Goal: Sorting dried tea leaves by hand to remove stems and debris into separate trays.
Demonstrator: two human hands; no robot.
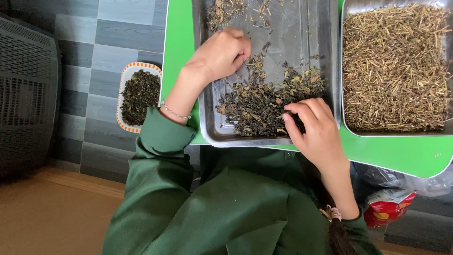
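Both hands work in the shallow rectangular steel tray (207, 118) on the bright green table (177, 42). The left hand (222, 53) pinches at scattered bits; the right hand (314, 125) seems to pinch the dark dried leaf pile (257, 106), heaped near for easy reach.

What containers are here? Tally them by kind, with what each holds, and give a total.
Metal trays: 2, one with dark dried leaves, where the left hand and right hand rest, one with straw-coloured cut stems.
Orange-rimmed baskets: 1, on the floor, with dark leaves.
Total: 3
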